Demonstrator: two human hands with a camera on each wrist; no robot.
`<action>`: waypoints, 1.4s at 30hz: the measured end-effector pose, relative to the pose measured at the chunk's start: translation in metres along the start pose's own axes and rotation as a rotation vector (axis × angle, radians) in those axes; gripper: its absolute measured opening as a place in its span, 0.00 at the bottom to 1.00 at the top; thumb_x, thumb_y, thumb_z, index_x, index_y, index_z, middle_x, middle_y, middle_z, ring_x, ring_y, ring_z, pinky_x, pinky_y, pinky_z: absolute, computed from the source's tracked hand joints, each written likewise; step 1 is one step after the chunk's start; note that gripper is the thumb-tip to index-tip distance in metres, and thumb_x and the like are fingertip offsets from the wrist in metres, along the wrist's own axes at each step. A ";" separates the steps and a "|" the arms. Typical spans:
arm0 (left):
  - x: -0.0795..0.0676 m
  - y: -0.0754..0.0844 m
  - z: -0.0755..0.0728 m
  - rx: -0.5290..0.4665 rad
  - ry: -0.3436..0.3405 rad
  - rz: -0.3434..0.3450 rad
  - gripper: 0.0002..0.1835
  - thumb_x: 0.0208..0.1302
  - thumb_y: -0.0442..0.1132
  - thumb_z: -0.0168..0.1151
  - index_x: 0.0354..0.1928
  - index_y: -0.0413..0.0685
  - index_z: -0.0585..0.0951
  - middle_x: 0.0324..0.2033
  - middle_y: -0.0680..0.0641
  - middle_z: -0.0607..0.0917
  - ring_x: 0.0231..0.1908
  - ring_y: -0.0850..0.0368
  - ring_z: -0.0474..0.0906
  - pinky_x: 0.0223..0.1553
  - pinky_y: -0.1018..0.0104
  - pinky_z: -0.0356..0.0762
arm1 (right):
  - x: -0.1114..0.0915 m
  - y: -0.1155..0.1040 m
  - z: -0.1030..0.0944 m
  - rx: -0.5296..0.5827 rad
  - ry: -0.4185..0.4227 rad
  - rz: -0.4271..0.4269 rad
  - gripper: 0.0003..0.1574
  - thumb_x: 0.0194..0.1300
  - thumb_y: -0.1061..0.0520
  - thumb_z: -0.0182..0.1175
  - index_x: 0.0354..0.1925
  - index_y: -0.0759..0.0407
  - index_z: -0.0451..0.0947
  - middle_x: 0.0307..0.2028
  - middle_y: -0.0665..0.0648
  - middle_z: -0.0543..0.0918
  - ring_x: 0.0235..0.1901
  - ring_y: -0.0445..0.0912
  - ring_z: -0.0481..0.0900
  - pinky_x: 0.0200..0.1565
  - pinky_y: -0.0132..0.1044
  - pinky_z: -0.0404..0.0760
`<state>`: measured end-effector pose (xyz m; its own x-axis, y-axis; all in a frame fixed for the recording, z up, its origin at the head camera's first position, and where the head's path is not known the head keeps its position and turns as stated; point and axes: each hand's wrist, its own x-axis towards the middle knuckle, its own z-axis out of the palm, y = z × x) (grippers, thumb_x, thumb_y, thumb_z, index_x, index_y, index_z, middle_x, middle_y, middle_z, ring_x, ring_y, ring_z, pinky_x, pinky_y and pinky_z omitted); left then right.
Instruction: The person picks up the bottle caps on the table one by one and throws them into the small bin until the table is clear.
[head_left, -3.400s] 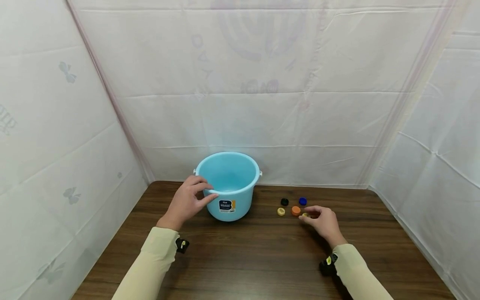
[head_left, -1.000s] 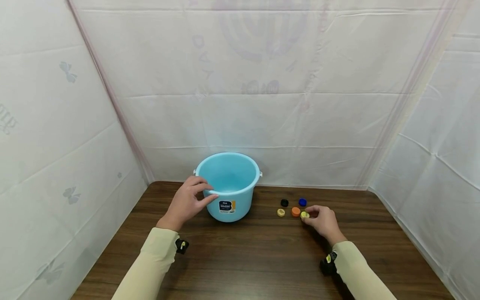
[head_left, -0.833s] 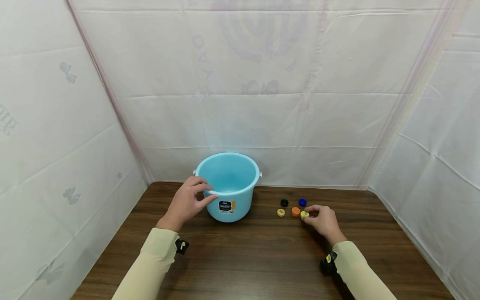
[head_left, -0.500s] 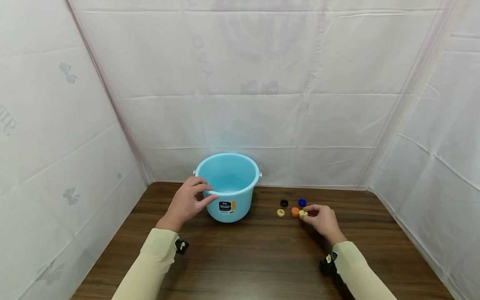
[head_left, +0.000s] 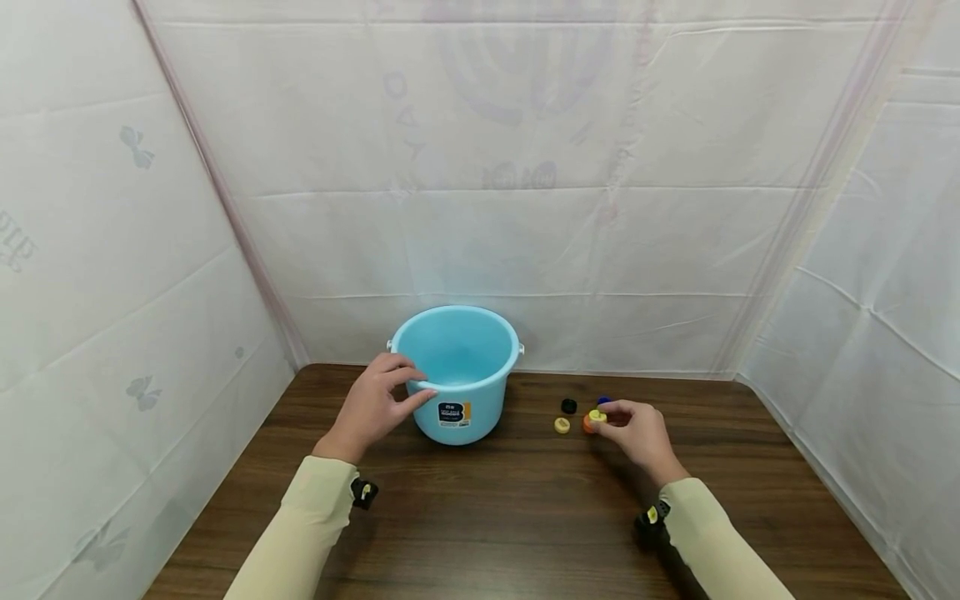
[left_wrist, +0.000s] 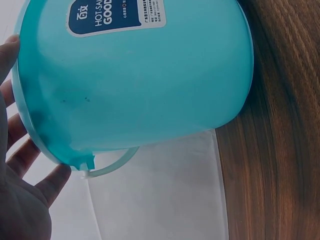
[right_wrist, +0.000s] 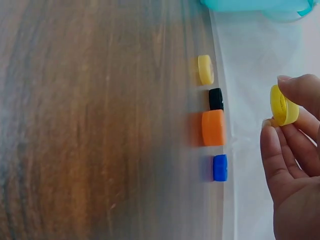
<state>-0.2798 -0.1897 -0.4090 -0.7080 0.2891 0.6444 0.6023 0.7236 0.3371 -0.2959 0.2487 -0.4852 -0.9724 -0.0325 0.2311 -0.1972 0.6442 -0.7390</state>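
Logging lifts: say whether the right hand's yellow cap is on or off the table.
Off: in the right wrist view, the right hand pinches the yellow cap above the table.

Brown wood-grain table (head_left: 480, 525) ran back to a white back sheet (head_left: 525, 250), creased in horizontal folds; left sheet (head_left: 97, 317) and right sheet (head_left: 885, 250) flanked it. Faded lettering (head_left: 519, 175) showed on the back, grey bow prints (head_left: 137, 147) at left. Pinkish strip (head_left: 198, 158) lined the left corner.
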 end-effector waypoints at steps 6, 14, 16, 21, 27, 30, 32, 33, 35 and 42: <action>0.000 0.000 0.000 -0.002 -0.009 -0.007 0.13 0.56 0.49 0.79 0.38 0.52 0.89 0.41 0.52 0.83 0.48 0.55 0.75 0.47 0.53 0.84 | 0.002 -0.006 -0.001 0.005 0.023 -0.018 0.21 0.59 0.50 0.77 0.48 0.55 0.89 0.43 0.57 0.91 0.41 0.47 0.88 0.39 0.33 0.85; 0.001 0.000 0.001 0.004 -0.007 -0.007 0.13 0.56 0.49 0.79 0.38 0.51 0.90 0.41 0.52 0.84 0.48 0.54 0.75 0.47 0.53 0.84 | 0.003 -0.021 -0.002 0.038 0.029 -0.018 0.24 0.58 0.44 0.77 0.49 0.54 0.88 0.43 0.57 0.91 0.41 0.47 0.88 0.38 0.32 0.85; 0.001 0.001 0.000 0.006 -0.007 -0.008 0.13 0.56 0.49 0.79 0.38 0.51 0.90 0.41 0.52 0.84 0.48 0.54 0.75 0.46 0.54 0.84 | 0.004 -0.025 -0.002 0.038 0.035 -0.025 0.24 0.58 0.43 0.77 0.49 0.54 0.88 0.43 0.56 0.91 0.41 0.47 0.88 0.38 0.32 0.85; 0.001 0.000 0.001 0.008 -0.008 -0.014 0.13 0.56 0.49 0.79 0.38 0.52 0.90 0.41 0.52 0.83 0.48 0.55 0.75 0.44 0.55 0.84 | 0.004 -0.033 -0.002 0.047 0.046 -0.053 0.23 0.58 0.44 0.77 0.48 0.53 0.89 0.42 0.56 0.90 0.41 0.48 0.88 0.38 0.32 0.86; 0.000 -0.001 0.002 0.005 -0.007 -0.008 0.13 0.56 0.49 0.79 0.38 0.51 0.90 0.41 0.51 0.84 0.48 0.54 0.75 0.46 0.54 0.84 | 0.005 -0.040 -0.002 0.084 0.040 -0.062 0.25 0.59 0.44 0.77 0.50 0.54 0.88 0.44 0.58 0.90 0.41 0.48 0.88 0.38 0.30 0.85; 0.000 -0.001 0.002 0.005 -0.003 -0.007 0.13 0.56 0.49 0.79 0.38 0.51 0.89 0.41 0.52 0.84 0.48 0.55 0.75 0.45 0.54 0.85 | 0.007 -0.043 -0.002 0.096 0.043 -0.065 0.25 0.58 0.43 0.77 0.50 0.54 0.88 0.43 0.57 0.90 0.41 0.48 0.88 0.38 0.30 0.85; 0.000 -0.001 0.001 0.005 -0.003 -0.008 0.13 0.56 0.49 0.79 0.38 0.52 0.89 0.41 0.52 0.84 0.47 0.55 0.75 0.44 0.54 0.84 | 0.008 -0.046 -0.002 0.098 0.046 -0.071 0.25 0.58 0.43 0.77 0.49 0.54 0.88 0.42 0.57 0.90 0.41 0.47 0.88 0.38 0.31 0.86; 0.001 -0.001 0.001 0.004 -0.003 -0.009 0.12 0.56 0.49 0.79 0.38 0.52 0.89 0.40 0.52 0.83 0.47 0.55 0.75 0.44 0.54 0.84 | 0.008 -0.048 -0.002 0.100 0.047 -0.073 0.25 0.58 0.43 0.77 0.49 0.54 0.88 0.42 0.57 0.90 0.40 0.47 0.88 0.38 0.31 0.86; 0.001 -0.001 0.001 0.005 -0.004 -0.009 0.12 0.56 0.49 0.79 0.38 0.52 0.89 0.40 0.52 0.84 0.47 0.55 0.75 0.45 0.54 0.84 | 0.010 -0.051 -0.003 0.100 0.048 -0.077 0.25 0.58 0.42 0.77 0.49 0.54 0.88 0.42 0.56 0.90 0.40 0.47 0.88 0.38 0.32 0.86; 0.001 0.000 0.001 0.002 -0.009 -0.006 0.13 0.56 0.49 0.79 0.38 0.51 0.90 0.41 0.51 0.84 0.48 0.54 0.75 0.47 0.52 0.84 | 0.012 -0.064 -0.005 0.106 0.041 -0.090 0.26 0.58 0.42 0.77 0.50 0.53 0.88 0.43 0.56 0.90 0.41 0.47 0.87 0.41 0.34 0.86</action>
<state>-0.2809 -0.1895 -0.4090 -0.7149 0.2906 0.6360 0.5973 0.7267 0.3393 -0.2947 0.2109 -0.4316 -0.9448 -0.0539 0.3232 -0.2973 0.5556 -0.7765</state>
